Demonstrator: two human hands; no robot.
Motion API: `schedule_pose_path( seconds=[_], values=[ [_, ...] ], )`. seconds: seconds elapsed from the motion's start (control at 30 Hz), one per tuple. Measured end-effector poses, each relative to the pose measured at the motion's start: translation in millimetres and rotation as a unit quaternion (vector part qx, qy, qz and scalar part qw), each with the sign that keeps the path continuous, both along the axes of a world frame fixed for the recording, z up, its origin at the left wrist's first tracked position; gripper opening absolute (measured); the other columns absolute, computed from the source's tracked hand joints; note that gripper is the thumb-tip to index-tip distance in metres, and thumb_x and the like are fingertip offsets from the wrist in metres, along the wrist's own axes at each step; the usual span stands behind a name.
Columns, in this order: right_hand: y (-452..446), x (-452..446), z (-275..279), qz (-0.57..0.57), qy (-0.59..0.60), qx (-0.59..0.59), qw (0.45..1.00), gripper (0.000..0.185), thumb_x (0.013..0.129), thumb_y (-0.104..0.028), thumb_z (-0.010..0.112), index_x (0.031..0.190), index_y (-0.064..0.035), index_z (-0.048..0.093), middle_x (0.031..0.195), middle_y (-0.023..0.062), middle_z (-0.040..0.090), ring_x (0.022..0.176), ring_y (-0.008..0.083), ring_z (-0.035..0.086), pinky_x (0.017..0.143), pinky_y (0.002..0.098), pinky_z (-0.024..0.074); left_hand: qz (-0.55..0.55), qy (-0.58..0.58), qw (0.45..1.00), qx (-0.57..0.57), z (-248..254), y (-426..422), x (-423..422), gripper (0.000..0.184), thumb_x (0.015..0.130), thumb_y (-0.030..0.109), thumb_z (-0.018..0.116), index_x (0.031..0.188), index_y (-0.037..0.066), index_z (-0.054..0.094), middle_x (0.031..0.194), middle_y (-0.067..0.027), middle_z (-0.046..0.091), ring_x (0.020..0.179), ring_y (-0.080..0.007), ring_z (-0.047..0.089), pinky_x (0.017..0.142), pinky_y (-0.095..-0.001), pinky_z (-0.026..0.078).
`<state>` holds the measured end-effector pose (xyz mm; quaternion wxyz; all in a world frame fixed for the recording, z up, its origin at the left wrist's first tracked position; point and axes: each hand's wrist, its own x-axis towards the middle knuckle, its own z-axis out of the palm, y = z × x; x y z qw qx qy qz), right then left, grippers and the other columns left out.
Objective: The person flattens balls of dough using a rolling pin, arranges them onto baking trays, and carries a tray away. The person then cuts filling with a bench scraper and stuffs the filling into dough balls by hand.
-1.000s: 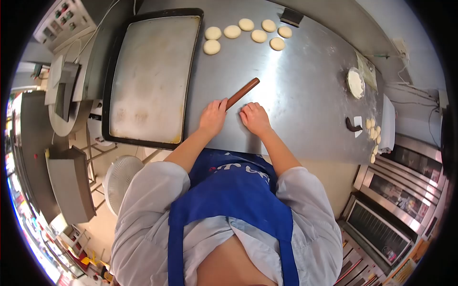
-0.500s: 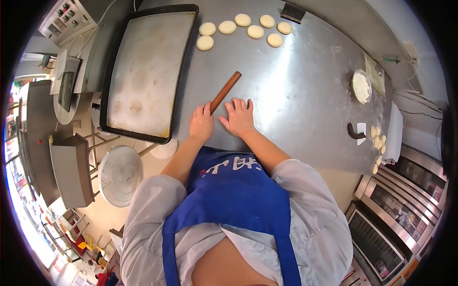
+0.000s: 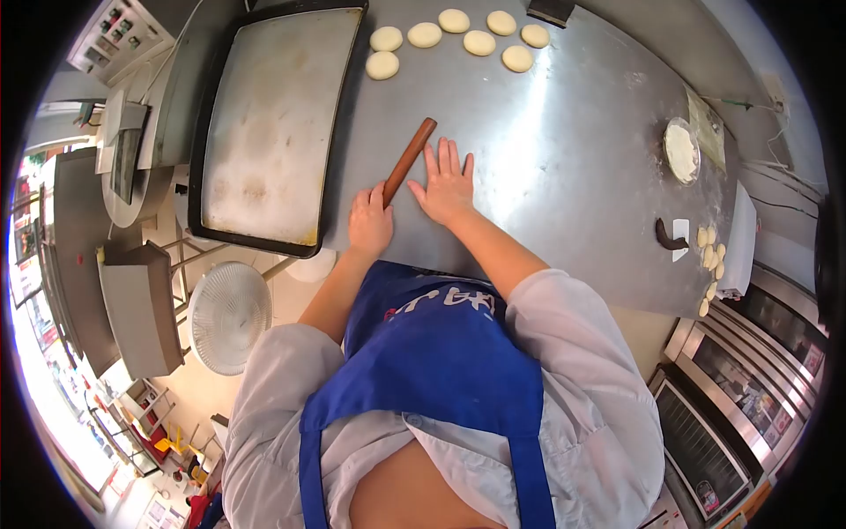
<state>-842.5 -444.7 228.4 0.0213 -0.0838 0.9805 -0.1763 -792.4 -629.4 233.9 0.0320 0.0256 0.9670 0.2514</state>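
Note:
My left hand (image 3: 370, 219) is closed around the near end of a brown wooden rolling pin (image 3: 411, 160), which slants away to the right across the steel table (image 3: 582, 159). Its far end points toward the back of the table. My right hand (image 3: 446, 188) lies palm down on the metal just right of the pin, fingers stretched forward and thumb apart. At the back, several round, flattened dough pieces (image 3: 479, 42) lie in a loose group.
A large dark-rimmed baking tray (image 3: 328, 189) stands left of my hands. On the right are a bowl of flour (image 3: 681, 152), a dark curved object (image 3: 667, 236) on a white card, and several small dough pieces (image 3: 709, 257) by the edge. A dark block (image 3: 551, 11) sits at the back.
My right hand has slid forward, its fingers now straighter. My left hand still holds the rolling pin, whose far end has shifted slightly left. The whole view has moved a little.

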Motion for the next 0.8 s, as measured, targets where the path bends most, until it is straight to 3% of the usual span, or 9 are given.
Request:
schedule_pose_path(
  seconds=[0.27, 0.33, 0.37, 0.4, 0.5, 0.53, 0.63, 0.73, 0.8],
  values=[
    [13, 5, -10, 0.045, 0.093, -0.128, 0.986, 0.058, 0.088, -0.043, 0.066, 0.136, -0.0143, 0.054, 0.154, 0.0175, 0.033, 0.145, 0.0358, 0.027, 0.116, 0.0621, 0.0168, -0.020, -0.017, 0.998, 0.064, -7, 14, -4, 0.057, 0.082, 0.008, 0.070, 0.136, 0.010, 0.054, 0.117, -0.0171, 0.059, 0.109, -0.0388, 0.057, 0.094, -0.0461, 0.047],
    [49, 28, 8, 0.025, 0.124, -0.045, 0.991, 0.047, 0.083, -0.036, 0.072, 0.124, -0.0166, 0.060, 0.147, 0.0123, 0.041, 0.141, 0.0339, 0.031, 0.113, 0.0621, 0.0190, -0.103, -0.017, 0.992, 0.070, 17, 29, 4, 0.057, 0.081, 0.010, 0.072, 0.135, 0.012, 0.055, 0.116, -0.0158, 0.060, 0.108, -0.0379, 0.057, 0.096, -0.0462, 0.046],
    [66, 44, 8, -0.017, 0.170, -0.042, 0.984, 0.038, 0.081, -0.035, 0.073, 0.114, -0.0185, 0.063, 0.135, 0.0072, 0.048, 0.132, 0.0306, 0.040, 0.108, 0.0600, 0.0236, -0.139, -0.016, 0.987, 0.074, 27, 35, 6, 0.058, 0.081, 0.011, 0.073, 0.135, 0.013, 0.055, 0.116, -0.0151, 0.060, 0.108, -0.0375, 0.057, 0.097, -0.0462, 0.045],
    [83, 59, 5, -0.034, 0.190, -0.028, 0.981, 0.033, 0.082, -0.036, 0.071, 0.108, -0.0172, 0.064, 0.117, 0.0056, 0.054, 0.115, 0.0292, 0.047, 0.099, 0.0544, 0.0303, -0.184, -0.059, 0.981, 0.022, 28, 37, 7, 0.055, 0.083, 0.020, 0.072, 0.135, 0.009, 0.056, 0.128, -0.0143, 0.058, 0.122, -0.0344, 0.052, 0.105, -0.0461, 0.042],
    [92, 72, 0, -0.033, 0.058, 0.011, 0.998, 0.029, 0.083, -0.038, 0.069, 0.099, -0.0151, 0.063, 0.102, 0.0045, 0.057, 0.101, 0.0275, 0.051, 0.091, 0.0495, 0.0330, -0.214, 0.078, 0.970, -0.089, 19, 44, 2, 0.063, 0.087, 0.035, 0.068, 0.141, 0.006, 0.050, 0.146, -0.0145, 0.048, 0.138, -0.0317, 0.040, 0.113, -0.0497, 0.033],
    [90, 59, -7, -0.042, 0.095, 0.009, 0.995, 0.028, 0.084, -0.040, 0.067, 0.092, -0.0136, 0.062, 0.093, 0.0054, 0.059, 0.094, 0.0268, 0.052, 0.088, 0.0466, 0.0338, -0.195, 0.075, 0.972, -0.102, 13, 46, -11, 0.064, 0.089, 0.038, 0.066, 0.141, 0.005, 0.050, 0.149, -0.0146, 0.045, 0.140, -0.0317, 0.038, 0.114, -0.0510, 0.031],
    [78, -13, 18, -0.061, 0.083, 0.039, 0.994, 0.028, 0.086, -0.039, 0.065, 0.088, -0.0112, 0.062, 0.093, 0.0069, 0.060, 0.093, 0.0273, 0.053, 0.087, 0.0460, 0.0369, -0.136, 0.086, 0.978, -0.131, 8, 52, -75, 0.066, 0.091, 0.043, 0.061, 0.142, 0.003, 0.049, 0.154, -0.0151, 0.041, 0.145, -0.0318, 0.034, 0.116, -0.0539, 0.027],
    [83, -27, -4, -0.053, 0.180, -0.021, 0.982, 0.029, 0.085, -0.038, 0.065, 0.090, -0.0098, 0.061, 0.094, 0.0074, 0.059, 0.094, 0.0280, 0.053, 0.088, 0.0474, 0.0381, -0.143, 0.111, 0.973, -0.146, 9, 47, -93, 0.068, 0.092, 0.044, 0.060, 0.145, 0.004, 0.046, 0.154, -0.0152, 0.040, 0.146, -0.0308, 0.033, 0.117, -0.0536, 0.024],
    [84, 27, -1, -0.014, 0.146, 0.003, 0.989, 0.050, 0.082, -0.037, 0.067, 0.120, -0.0061, 0.058, 0.122, 0.0133, 0.061, 0.118, 0.0328, 0.054, 0.106, 0.0527, 0.0354, -0.213, 0.094, 0.958, -0.169, 13, 40, -49, 0.071, 0.091, 0.045, 0.062, 0.146, 0.004, 0.044, 0.156, -0.0152, 0.038, 0.147, -0.0290, 0.031, 0.118, -0.0518, 0.024]
  ],
)
